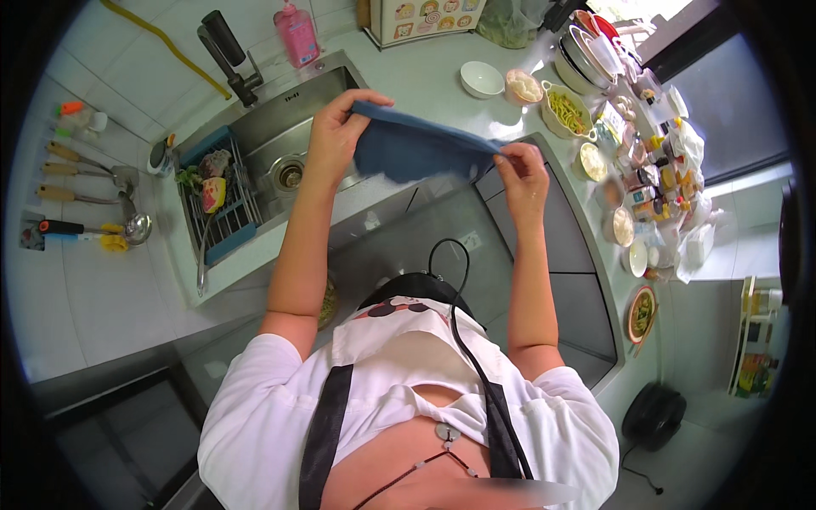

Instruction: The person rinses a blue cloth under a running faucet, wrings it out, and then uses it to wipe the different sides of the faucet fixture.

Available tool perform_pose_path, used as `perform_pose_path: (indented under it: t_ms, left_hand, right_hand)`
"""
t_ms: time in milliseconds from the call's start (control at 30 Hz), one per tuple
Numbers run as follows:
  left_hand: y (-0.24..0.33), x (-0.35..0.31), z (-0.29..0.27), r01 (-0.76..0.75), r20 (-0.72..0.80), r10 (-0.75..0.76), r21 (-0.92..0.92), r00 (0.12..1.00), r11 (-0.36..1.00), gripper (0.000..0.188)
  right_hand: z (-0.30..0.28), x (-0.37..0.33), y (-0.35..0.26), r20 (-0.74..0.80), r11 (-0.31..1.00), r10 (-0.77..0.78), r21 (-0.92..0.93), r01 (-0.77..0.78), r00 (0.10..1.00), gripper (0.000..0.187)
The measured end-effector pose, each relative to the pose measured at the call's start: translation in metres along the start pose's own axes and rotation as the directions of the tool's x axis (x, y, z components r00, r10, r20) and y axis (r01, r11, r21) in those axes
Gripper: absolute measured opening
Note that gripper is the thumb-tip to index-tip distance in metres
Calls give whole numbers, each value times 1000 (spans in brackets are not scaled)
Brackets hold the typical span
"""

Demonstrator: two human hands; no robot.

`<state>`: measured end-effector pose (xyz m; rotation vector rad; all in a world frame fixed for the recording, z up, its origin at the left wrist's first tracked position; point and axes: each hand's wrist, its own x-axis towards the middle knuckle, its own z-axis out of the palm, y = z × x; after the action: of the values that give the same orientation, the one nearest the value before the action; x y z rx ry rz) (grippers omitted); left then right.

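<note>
A blue cloth hangs stretched between my two hands, in the air in front of the counter's edge. My left hand pinches its left upper corner, close to the sink's right side. At the right end, my right hand grips the other corner between thumb and fingers. The cloth's lower edge is a little blurred and hangs free. Behind my left forearm lies the steel sink, with a dark faucet at its back.
A blue-rimmed drain rack with vegetables and a brush sits over the sink's left part. A pink bottle stands behind the sink. Along the right counter are a white bowl, a dish of green strips and several seasoning bottles. Ladles hang at left.
</note>
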<state>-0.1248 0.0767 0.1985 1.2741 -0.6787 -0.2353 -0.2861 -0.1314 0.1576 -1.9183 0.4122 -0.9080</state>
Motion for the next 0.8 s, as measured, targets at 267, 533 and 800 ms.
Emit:
perform_pose_path:
  t_ms: [267,533,800]
  left_hand:
    - [-120,-17,6,-124,132,43,697,990,706,25]
    - [-180,-76,-1,458,-330,-317,623,889,634,18]
    - [-147,-98,-7,658,-668,-266,444,696,608,17]
  right_hand:
    - [1,15,123,329,954,78,-298,26,941,13]
    - [25,67,183,591,894,229,-441,73,773,15]
    - [76,135,192,972,697,-52,-129,705,229,86]
